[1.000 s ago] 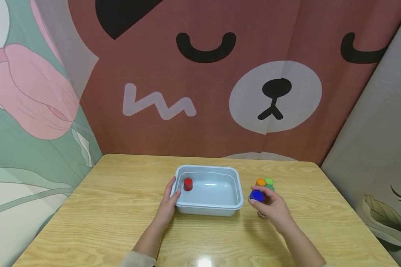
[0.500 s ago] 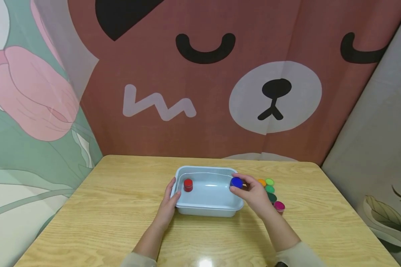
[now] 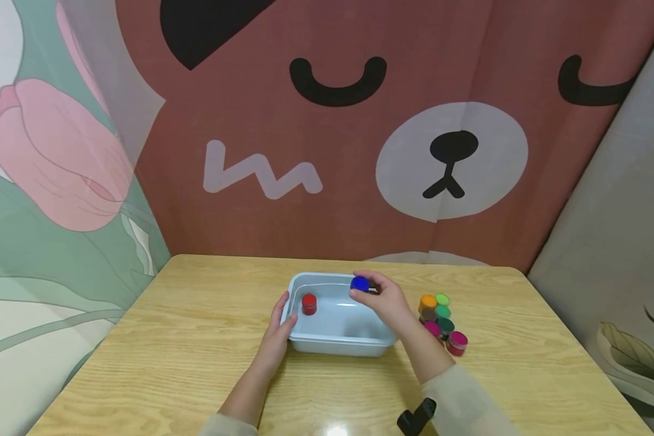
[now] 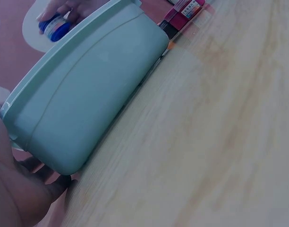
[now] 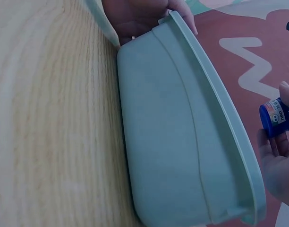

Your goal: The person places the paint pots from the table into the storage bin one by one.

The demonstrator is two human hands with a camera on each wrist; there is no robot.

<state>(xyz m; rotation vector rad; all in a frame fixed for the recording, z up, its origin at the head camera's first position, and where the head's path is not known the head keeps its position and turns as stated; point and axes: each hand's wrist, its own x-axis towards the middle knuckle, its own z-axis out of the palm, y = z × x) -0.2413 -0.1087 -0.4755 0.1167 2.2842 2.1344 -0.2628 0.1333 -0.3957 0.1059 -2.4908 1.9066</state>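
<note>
In the head view a light blue plastic basin rests on the table, and my left hand grips its left side, thumb at the rim. The left wrist view has the fingers of that hand around the basin's lower corner. My right hand pinches a small blue paint jar between thumb and fingers, above the basin's back right part. A printed label shows on the blue jar in the right wrist view. One red jar stands inside the basin, near its left wall.
Right of the basin stands a group of small jars: an orange-lidded jar, a light green one, a magenta one and several others. The wooden table ends at a bear-printed curtain.
My right hand has carried the blue jar leftward from beside the other jars to over the basin, uncovering the jars behind it. My left hand has stayed on the basin.
</note>
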